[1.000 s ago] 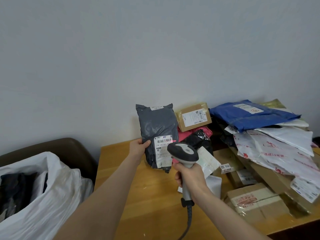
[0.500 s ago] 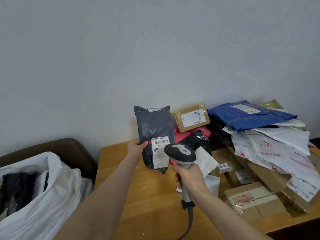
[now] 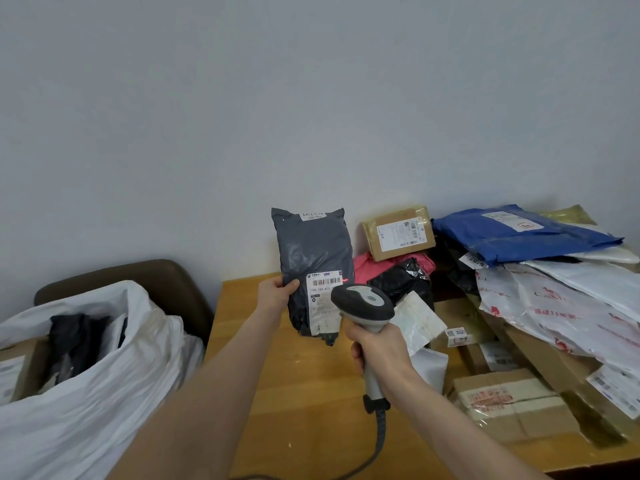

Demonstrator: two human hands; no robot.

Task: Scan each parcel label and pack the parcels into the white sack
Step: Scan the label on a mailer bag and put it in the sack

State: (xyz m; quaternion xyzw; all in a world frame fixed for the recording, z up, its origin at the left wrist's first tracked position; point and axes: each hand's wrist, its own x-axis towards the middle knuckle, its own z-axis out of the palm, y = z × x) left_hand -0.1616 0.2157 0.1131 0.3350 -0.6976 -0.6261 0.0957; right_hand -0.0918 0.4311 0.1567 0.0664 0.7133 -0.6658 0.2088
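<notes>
Clearly, the step in hand was the scanning of one grey parcel. The left hand held it upright in the centre of the frame, over the tabletop, with the thumb pressed on the front of its left edge. The other fingers were hidden behind the bag, and I judged that they pinched it from the back. It was held this way, I think, so that the white label on its lower part faced the person and nothing covered the barcode. The right hand was just below and to the right of the parcel, its fingers wrapped tightly round the handle of the scanner, whose head pointed at the label from near. A small red dot glowed at the right end of the barcode, so the beam seemed a little off the middle; whether the code was read, I cannot tell. The white sack stood open at the lower left, beside the tabletop on the side of the left hand, with dark parcels already inside, so the grey parcel could go there by a short move. At the right of the frame many parcels lay in a pile, among them a blue parcel and a brown box near the wall, so much of the task appeared not yet done.
</notes>
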